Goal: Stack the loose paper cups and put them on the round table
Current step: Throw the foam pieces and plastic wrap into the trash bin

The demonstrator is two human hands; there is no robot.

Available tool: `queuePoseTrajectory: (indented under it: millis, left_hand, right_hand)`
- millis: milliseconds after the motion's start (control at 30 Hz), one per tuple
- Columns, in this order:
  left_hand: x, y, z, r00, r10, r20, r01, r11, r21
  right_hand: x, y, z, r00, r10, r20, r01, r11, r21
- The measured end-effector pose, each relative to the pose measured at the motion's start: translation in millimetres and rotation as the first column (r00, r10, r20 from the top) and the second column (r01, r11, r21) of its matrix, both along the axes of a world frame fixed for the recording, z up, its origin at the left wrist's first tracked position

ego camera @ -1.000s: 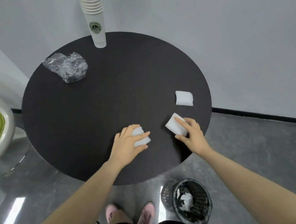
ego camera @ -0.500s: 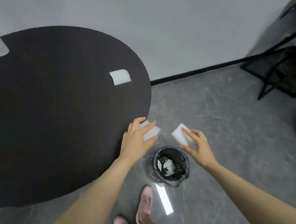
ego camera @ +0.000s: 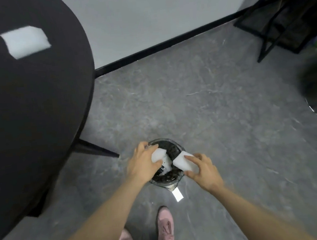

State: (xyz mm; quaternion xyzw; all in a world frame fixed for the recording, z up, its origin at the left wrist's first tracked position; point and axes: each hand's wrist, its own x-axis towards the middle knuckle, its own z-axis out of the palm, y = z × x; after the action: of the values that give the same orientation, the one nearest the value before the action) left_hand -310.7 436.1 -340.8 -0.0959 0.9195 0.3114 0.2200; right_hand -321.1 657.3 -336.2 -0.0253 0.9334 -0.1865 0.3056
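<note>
left hand [ego camera: 141,165]: over the bin's rim at its 9 o'clock side, fingers curled round a white block [ego camera: 158,154], gripping it.
right hand [ego camera: 203,168]: at the bin's 3 o'clock side, thumb and fingers pinching a second white block [ego camera: 183,161] held over the bin's opening.
the two blocks: close together above the bin, not touching.
bin [ego camera: 173,149]: small, dark and round, on the floor at about 6 o'clock of the view's centre, with white scraps inside.
round table [ego camera: 37,112]: black top filling the 9 to 11 o'clock part of the view, its leg ending just beside the bin's 10 o'clock.
third white block [ego camera: 26,41]: lies flat on the table top near 11 o'clock, blurred.
paper cups: not in this view.
pink shoes [ego camera: 165,229]: on the grey floor [ego camera: 222,133] at 6 o'clock, below the bin.
black rack [ego camera: 283,22]: against the wall at 2 o'clock.
</note>
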Motion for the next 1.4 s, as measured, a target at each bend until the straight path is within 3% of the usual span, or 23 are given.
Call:
queuePoseTrajectory:
  millis: [333, 567, 767, 1000, 1233, 1400]
  left_hand:
    - [-17, 43, -211, 0.986, -0.078, 0.146, 0.084, 0.996, -0.033]
    - [-32, 57, -255, 0.975, -0.14, 0.173, 0.141, 0.99, 0.004]
    - [-42, 64, -188, 0.983, -0.139, 0.117, 0.137, 0.99, 0.026]
    - [-52, 47, -31, 0.995, -0.082, -0.052, 0.082, 0.997, 0.007]
    - [-47, -3, 151, 0.958, 0.02, -0.285, -0.038, 0.998, -0.057]
    - [-20, -63, 242, 0.917, 0.095, -0.388, -0.181, 0.965, -0.192]
  right_hand:
    - [-29, 4, -199, 1.0, -0.003, 0.025, 0.003, 1.0, 0.019]
    - [-39, 18, -232, 1.0, 0.012, 0.001, -0.012, 1.0, -0.005]
    - [-45, 29, -163, 0.999, -0.009, -0.036, 0.008, 1.0, -0.026]
    - [-57, 9, -17, 0.995, 0.059, -0.086, -0.066, 0.994, -0.09]
    - [-92, -50, 155, 0.948, 0.236, -0.213, -0.271, 0.95, -0.152]
    - [-108, -109, 248, 0.868, 0.367, -0.335, -0.441, 0.881, -0.175]
